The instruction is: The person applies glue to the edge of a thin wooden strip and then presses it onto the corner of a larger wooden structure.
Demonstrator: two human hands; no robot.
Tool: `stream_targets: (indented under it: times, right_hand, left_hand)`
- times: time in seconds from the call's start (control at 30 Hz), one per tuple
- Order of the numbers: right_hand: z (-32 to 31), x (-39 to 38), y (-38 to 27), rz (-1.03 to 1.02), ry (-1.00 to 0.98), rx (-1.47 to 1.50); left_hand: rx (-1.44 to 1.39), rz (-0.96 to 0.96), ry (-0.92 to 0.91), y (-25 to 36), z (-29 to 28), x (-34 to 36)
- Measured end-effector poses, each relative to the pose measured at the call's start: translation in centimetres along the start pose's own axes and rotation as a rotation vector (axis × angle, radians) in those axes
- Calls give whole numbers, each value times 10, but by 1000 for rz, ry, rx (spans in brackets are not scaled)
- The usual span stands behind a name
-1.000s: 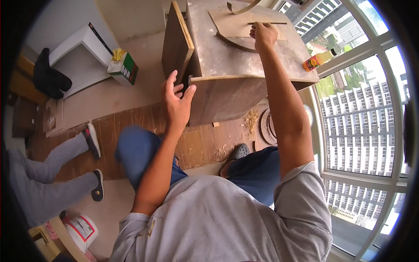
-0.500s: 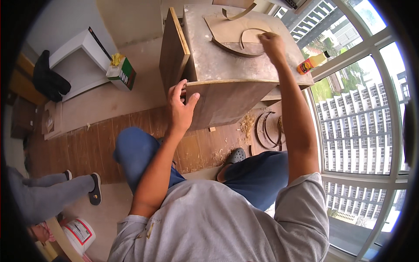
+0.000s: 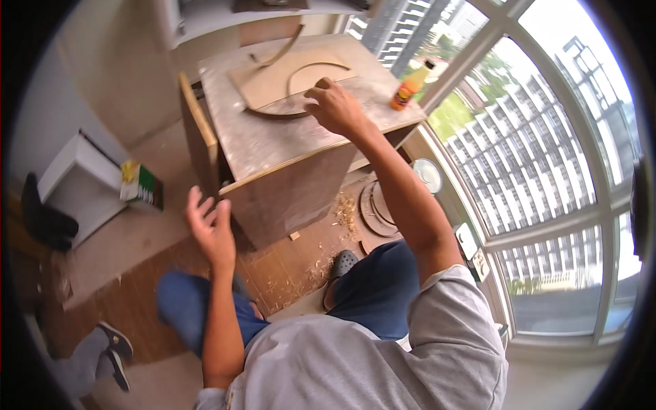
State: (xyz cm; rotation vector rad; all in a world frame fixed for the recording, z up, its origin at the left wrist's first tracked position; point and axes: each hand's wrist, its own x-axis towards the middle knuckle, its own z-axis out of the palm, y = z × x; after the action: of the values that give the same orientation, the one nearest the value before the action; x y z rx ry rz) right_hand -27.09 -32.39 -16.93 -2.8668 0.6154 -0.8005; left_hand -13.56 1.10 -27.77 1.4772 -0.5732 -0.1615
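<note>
My right hand (image 3: 336, 108) hovers above the top of a low wooden cabinet (image 3: 256, 147), fingers loosely bent and apart, with nothing visible in them. Beneath and beside it, thin curved brown strips (image 3: 270, 115) lie on a flat tan sheet (image 3: 256, 85). My left hand (image 3: 215, 231) is raised with spread fingers, just off the corner of the cabinet's front panel (image 3: 294, 188), and holds nothing. Another panel (image 3: 198, 130) stands out at the cabinet's left side. An orange bottle with a dark cap (image 3: 408, 89) stands near the right edge of the top.
Wood shavings (image 3: 346, 213) and coiled strips (image 3: 374, 208) lie on the floor right of the cabinet, by large windows (image 3: 519, 143). At left are a white open box unit (image 3: 85, 181), a green-and-white carton (image 3: 143, 186) and dark boots (image 3: 44, 215). Another person's legs (image 3: 85, 362) show lower left.
My left hand has come off the panel's corner. My right hand has drawn back from the far strip's end toward the near strip. The view has turned and shifted, showing more window.
</note>
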Motion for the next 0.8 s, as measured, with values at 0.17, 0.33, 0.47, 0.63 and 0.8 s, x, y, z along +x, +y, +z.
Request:
stream_targets:
  times: [0.17,0.33,0.47,0.63,0.8]
  right_hand:
    - [-96,-40,88,374,947,135]
    - [-92,-83,182,807,753,512]
    - [-65,-91,240,702,482,585]
    - [-89,-81,221,446,612,589]
    - [-137,-120,1,264,194,930]
  left_hand:
    - [-111,230,87,33,-9,2]
    - [-102,295,65,40,-10,-8]
    - [-96,252,-19,59,13,-15]
    - [136,496,-290,84,19,-34]
    - [-19,424,-629,164,108,-21]
